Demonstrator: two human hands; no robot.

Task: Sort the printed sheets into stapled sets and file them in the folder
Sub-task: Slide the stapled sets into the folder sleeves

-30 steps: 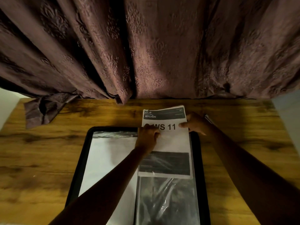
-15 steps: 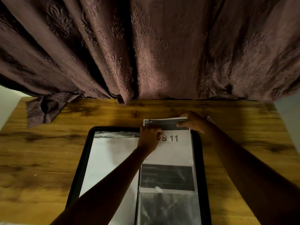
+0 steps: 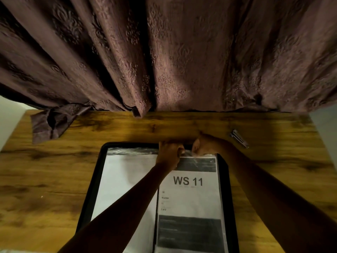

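Note:
An open black folder (image 3: 94, 179) lies on the wooden table with clear plastic sleeves on both sides. The printed set headed "WS 11" (image 3: 189, 194) sits inside the right-hand sleeve, its top edge just below the sleeve's opening. My left hand (image 3: 168, 154) and my right hand (image 3: 206, 145) are both at the top of that sleeve, fingers curled and pinching its crinkled plastic edge. The left-hand sleeve holds a white sheet (image 3: 125, 183), partly hidden by my left forearm.
A metal stapler (image 3: 238, 138) lies on the table (image 3: 54, 179) to the right of my right hand. A dark patterned curtain (image 3: 164, 52) hangs along the far edge, with a fold (image 3: 51, 123) resting on the table at the back left.
The "WS 11" set has slid down toward me, fully into the right sleeve. Both hands moved from the sheet's top to the sleeve's upper edge.

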